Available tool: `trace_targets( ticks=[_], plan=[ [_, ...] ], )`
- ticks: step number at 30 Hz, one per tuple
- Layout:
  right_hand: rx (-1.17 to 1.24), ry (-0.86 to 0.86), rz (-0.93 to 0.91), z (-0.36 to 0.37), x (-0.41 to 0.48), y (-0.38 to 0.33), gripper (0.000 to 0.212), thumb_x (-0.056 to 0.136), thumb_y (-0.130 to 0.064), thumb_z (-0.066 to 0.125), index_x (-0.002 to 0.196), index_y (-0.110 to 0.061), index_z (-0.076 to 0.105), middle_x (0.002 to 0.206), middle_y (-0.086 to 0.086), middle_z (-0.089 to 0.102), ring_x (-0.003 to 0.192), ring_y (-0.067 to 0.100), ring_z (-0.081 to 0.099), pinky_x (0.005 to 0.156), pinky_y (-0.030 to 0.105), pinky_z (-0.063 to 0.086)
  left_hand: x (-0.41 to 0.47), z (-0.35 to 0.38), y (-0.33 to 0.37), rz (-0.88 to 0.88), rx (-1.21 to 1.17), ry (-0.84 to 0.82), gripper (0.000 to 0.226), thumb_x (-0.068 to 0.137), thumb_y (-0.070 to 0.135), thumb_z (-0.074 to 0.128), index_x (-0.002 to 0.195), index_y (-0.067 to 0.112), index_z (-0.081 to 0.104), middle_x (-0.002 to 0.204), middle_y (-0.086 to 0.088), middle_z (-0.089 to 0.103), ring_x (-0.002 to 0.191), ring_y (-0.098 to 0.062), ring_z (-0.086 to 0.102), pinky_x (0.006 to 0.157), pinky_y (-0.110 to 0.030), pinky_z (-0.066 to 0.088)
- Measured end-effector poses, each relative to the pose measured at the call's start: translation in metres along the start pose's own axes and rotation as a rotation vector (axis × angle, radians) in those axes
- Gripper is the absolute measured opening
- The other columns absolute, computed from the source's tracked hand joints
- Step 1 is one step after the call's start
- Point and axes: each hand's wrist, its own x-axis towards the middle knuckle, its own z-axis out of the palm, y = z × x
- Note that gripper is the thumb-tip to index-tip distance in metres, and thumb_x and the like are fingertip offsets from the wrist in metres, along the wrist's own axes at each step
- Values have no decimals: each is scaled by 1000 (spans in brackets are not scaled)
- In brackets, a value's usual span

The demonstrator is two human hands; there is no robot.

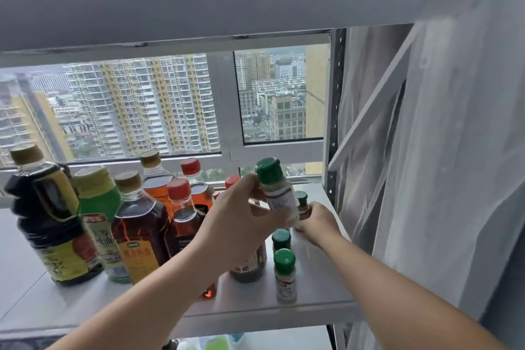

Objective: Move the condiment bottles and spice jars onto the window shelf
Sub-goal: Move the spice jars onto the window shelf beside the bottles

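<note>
My left hand (245, 216) holds a green-capped spice jar (277, 190) with pale powder, lifted a little above the white window shelf (318, 293). My right hand (318, 221) grips a small brown spice jar (302, 204) that stands far back on the shelf's right side. Two more green-capped jars stand in front: one (281, 239) behind the other (285, 274). Several condiment bottles crowd the shelf's left part, among them a dark soy bottle (51, 219), a green-labelled bottle (99, 216) and an amber bottle (139, 230).
A shelf board (199, 8) runs close overhead. A black slotted upright (335, 122) and a sheer white curtain (426, 150) bound the right side. The window frame (227, 150) stands right behind the bottles. A dark-labelled bottle (250, 267) sits partly hidden under my left forearm.
</note>
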Motion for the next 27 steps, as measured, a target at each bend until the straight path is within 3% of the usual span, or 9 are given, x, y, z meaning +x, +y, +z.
trace_targets(
  ticks=[4, 6, 8, 12, 16, 20, 24, 27],
  plan=[
    [7, -15, 18, -2, 0, 7, 47, 80, -28, 81, 117, -15, 55, 112, 6, 66, 98, 24, 62, 81, 32, 47, 9, 5, 12, 63, 76, -42, 37, 79, 44, 79, 111, 37, 60, 100, 19, 72, 81, 5, 70, 65, -13, 52],
    [16, 10, 21, -5, -5, 10, 66, 83, -29, 79, 139, -11, 48, 135, 10, 59, 121, 28, 59, 93, 33, 47, 18, 8, 18, 96, 135, -52, 46, 77, 44, 80, 115, 33, 56, 102, 15, 71, 86, 0, 69, 74, -19, 56],
    [32, 33, 31, -12, -17, 16, 64, 89, -17, 68, 147, -10, 42, 146, 12, 53, 131, 29, 53, 100, 32, 44, 29, 12, 22, 114, 129, -78, 57, 75, 42, 83, 119, 35, 47, 103, 12, 72, 88, -9, 71, 77, -31, 61],
    [55, 38, 30, -23, -41, 33, 55, 89, -6, 58, 142, -11, 47, 142, 10, 55, 129, 24, 54, 105, 35, 46, 57, 21, 28, 154, 125, -193, 63, 77, 27, 84, 119, 34, 38, 99, -2, 71, 85, -30, 72, 66, -44, 61],
    [81, 36, 18, -33, -57, 44, 52, 89, -11, 59, 140, -12, 51, 137, 7, 57, 126, 22, 56, 106, 36, 46, 92, 35, 29, 150, 181, -235, 43, 85, 32, 79, 111, 22, 46, 84, 1, 65, 64, -19, 57, 53, -29, 49],
    [136, 96, 1, -40, -71, 50, 46, 88, -14, 64, 134, -12, 56, 127, 5, 61, 117, 20, 59, 105, 36, 47, 116, 48, 21, 154, 295, -259, 30, 91, 40, 72, 103, 19, 54, 94, -2, 65, 79, -20, 64, 61, -28, 52],
    [194, 141, -27, -43, -90, 48, 38, 91, -16, 65, 128, -14, 58, 119, 1, 62, 112, 16, 60, 95, 24, 45, 127, 64, 10, 169, 478, -346, 34, 93, 44, 68, 100, 12, 60, 93, -7, 64, 76, -19, 55, 66, -32, 47],
    [262, 145, -55, -49, -108, 42, 35, 93, -16, 65, 127, -17, 58, 118, -2, 62, 110, 12, 60, 91, 19, 42, 134, 76, 5, 125, 554, -399, 34, 88, 43, 72, 93, 11, 63, 86, -5, 64, 70, -18, 54, 60, -30, 44]
  ],
)
